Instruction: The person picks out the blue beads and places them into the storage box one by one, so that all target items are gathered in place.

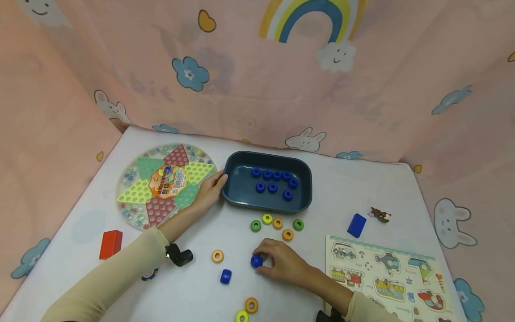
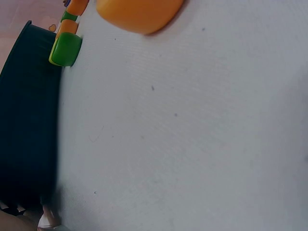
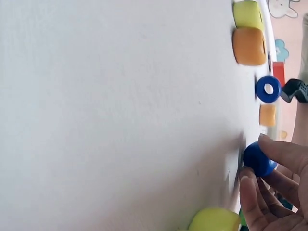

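Observation:
My left hand (image 1: 208,193) grips the left end of a dark teal tray (image 1: 261,206), its thumb over the rim. Several blue ring beads (image 1: 272,187) lie inside. Between thumb and fingers, my right hand (image 1: 287,264) pinches another blue bead (image 1: 256,261) at the table surface; the right wrist view shows this bead (image 3: 259,160) from the side. Left of that hand, a loose blue bead (image 1: 225,276) lies on its side below an orange bead (image 1: 217,256). In the left wrist view, the tray's wall (image 2: 29,115) fills the left edge.
Green, yellow and orange beads (image 1: 287,235) lie before the tray. A star-patterned round game board (image 1: 134,172) sits left, near a red block (image 1: 110,244). On the right are a blue block (image 1: 356,225), a small brown figure (image 1: 380,215) and a picture board (image 1: 366,259). Orange (image 1: 251,305) and yellow beads lie at the front.

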`<state>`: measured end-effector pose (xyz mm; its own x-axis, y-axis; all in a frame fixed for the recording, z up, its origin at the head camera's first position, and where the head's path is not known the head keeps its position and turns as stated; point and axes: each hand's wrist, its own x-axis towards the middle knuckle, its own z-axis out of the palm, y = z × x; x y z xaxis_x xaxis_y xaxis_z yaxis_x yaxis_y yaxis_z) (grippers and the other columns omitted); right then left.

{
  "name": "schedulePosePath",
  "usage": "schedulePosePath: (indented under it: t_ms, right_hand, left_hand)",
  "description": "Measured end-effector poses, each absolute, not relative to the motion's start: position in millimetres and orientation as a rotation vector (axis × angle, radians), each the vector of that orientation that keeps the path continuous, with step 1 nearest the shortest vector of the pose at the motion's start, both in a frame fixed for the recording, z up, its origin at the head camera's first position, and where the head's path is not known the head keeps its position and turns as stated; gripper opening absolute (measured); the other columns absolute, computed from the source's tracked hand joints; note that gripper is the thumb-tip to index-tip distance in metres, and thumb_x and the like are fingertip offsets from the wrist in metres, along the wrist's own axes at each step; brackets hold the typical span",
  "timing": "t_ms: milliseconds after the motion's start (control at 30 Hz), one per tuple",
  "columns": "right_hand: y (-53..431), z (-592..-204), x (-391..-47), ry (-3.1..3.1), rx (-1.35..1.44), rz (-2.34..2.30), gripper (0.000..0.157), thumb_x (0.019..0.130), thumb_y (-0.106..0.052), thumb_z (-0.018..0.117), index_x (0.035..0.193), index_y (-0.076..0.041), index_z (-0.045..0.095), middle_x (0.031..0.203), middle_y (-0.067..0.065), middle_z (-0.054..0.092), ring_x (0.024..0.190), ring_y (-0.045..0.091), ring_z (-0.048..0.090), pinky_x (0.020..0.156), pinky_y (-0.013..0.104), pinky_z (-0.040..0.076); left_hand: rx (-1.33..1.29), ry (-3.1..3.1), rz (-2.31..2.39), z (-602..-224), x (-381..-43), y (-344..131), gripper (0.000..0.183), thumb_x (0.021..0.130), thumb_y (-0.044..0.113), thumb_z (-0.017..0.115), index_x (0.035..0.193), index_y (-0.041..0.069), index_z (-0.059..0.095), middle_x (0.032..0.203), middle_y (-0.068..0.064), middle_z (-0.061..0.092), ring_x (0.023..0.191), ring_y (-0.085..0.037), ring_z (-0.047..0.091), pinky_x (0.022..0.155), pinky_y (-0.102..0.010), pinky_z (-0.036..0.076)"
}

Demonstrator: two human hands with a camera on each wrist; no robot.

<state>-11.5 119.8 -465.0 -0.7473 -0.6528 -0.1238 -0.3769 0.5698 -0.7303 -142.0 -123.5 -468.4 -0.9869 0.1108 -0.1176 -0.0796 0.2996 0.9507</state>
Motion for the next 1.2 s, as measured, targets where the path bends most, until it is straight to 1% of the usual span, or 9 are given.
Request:
schedulePosePath:
  t_ms: [200, 400, 533, 633, 767, 833, 933, 1100, 1200]
  right_hand:
    - [121.0, -457.1, -23.9, 2.426, -0.800, -1.206, 0.033, 0.073, -0.009, 0.079, 0.103, -0.010, 0.066, 0.094, -0.008, 0.060, 0.081, 0.009, 0.057, 0.064, 0.021, 0.051]
    - [126.5, -445.3, -50.1, 2.437, -0.752, -1.418, 0.035, 0.072, -0.005, 0.078, 0.104, -0.011, 0.066, 0.098, -0.004, 0.062, 0.087, 0.015, 0.060, 0.071, 0.026, 0.053]
    - [128.6, -421.8, -66.4, 2.368, -0.672, -1.584, 0.034, 0.075, 0.000, 0.075, 0.107, -0.001, 0.063, 0.101, 0.010, 0.062, 0.088, 0.025, 0.063, 0.071, 0.032, 0.054]
    - [131.1, -413.5, -80.3, 2.400, -0.632, -1.592, 0.034, 0.077, -0.006, 0.075, 0.109, -0.003, 0.063, 0.105, 0.010, 0.062, 0.090, 0.022, 0.063, 0.073, 0.029, 0.053]
    - [134.6, -421.6, -104.2, 2.498, -0.664, -1.558, 0.034, 0.076, -0.016, 0.077, 0.108, -0.010, 0.065, 0.105, 0.003, 0.063, 0.089, 0.018, 0.063, 0.071, 0.025, 0.053]
    - [134.6, -421.6, -114.8, 2.545, -0.687, -1.540, 0.034, 0.076, -0.014, 0.077, 0.107, -0.009, 0.065, 0.104, 0.004, 0.063, 0.089, 0.023, 0.063, 0.069, 0.026, 0.053]
    - [136.9, -423.9, -129.9, 2.644, -0.670, -1.466, 0.032, 0.076, -0.013, 0.077, 0.106, -0.008, 0.066, 0.103, 0.005, 0.063, 0.086, 0.026, 0.062, 0.066, 0.025, 0.053]
    - [146.0, -430.2, -148.7, 2.801, -0.600, -1.333, 0.030, 0.076, -0.013, 0.077, 0.105, -0.008, 0.068, 0.102, 0.002, 0.063, 0.083, 0.024, 0.060, 0.062, 0.026, 0.051]
    - [152.4, -433.1, -154.5, 2.866, -0.576, -1.305, 0.031, 0.075, -0.010, 0.077, 0.104, -0.005, 0.068, 0.100, 0.005, 0.062, 0.084, 0.024, 0.058, 0.061, 0.028, 0.050]
  left_hand:
    - [0.024, 2.401, 1.771, -467.1, -141.6, -123.8, 0.053, 0.099, 0.034, 0.042, 0.140, 0.001, 0.037, 0.143, -0.015, 0.036, 0.130, -0.025, 0.033, 0.105, -0.036, 0.029]
    - [0.007, 2.402, 1.769, -467.1, -142.0, -123.8, 0.052, 0.099, 0.034, 0.041, 0.140, 0.002, 0.037, 0.143, -0.014, 0.036, 0.131, -0.024, 0.032, 0.105, -0.036, 0.028]
    - [0.008, 2.408, 1.766, -466.7, -142.5, -123.6, 0.053, 0.099, 0.035, 0.042, 0.139, 0.001, 0.038, 0.143, -0.014, 0.036, 0.131, -0.024, 0.032, 0.105, -0.036, 0.029]
    - [0.021, 2.408, 1.772, -465.6, -142.6, -123.1, 0.052, 0.099, 0.034, 0.042, 0.139, 0.000, 0.038, 0.142, -0.015, 0.036, 0.130, -0.025, 0.033, 0.105, -0.037, 0.030]
    - [0.021, 2.399, 1.790, -464.3, -142.4, -122.4, 0.051, 0.099, 0.032, 0.042, 0.139, 0.001, 0.038, 0.142, -0.015, 0.037, 0.129, -0.025, 0.034, 0.104, -0.037, 0.030]
    - [0.017, 2.397, 1.793, -464.4, -142.3, -122.3, 0.051, 0.099, 0.032, 0.042, 0.139, 0.000, 0.038, 0.142, -0.015, 0.037, 0.129, -0.025, 0.034, 0.104, -0.037, 0.031]
    - [0.013, 2.401, 1.781, -466.4, -142.4, -122.2, 0.052, 0.099, 0.033, 0.042, 0.139, 0.001, 0.038, 0.141, -0.014, 0.038, 0.129, -0.024, 0.035, 0.104, -0.036, 0.031]
    - [0.026, 2.378, 1.784, -468.6, -141.2, -122.6, 0.052, 0.099, 0.034, 0.041, 0.140, 0.001, 0.037, 0.142, -0.014, 0.038, 0.129, -0.023, 0.034, 0.104, -0.036, 0.030]
    - [0.019, 2.370, 1.793, -467.5, -140.2, -122.4, 0.052, 0.099, 0.034, 0.041, 0.139, 0.001, 0.038, 0.142, -0.013, 0.038, 0.129, -0.022, 0.035, 0.104, -0.036, 0.031]
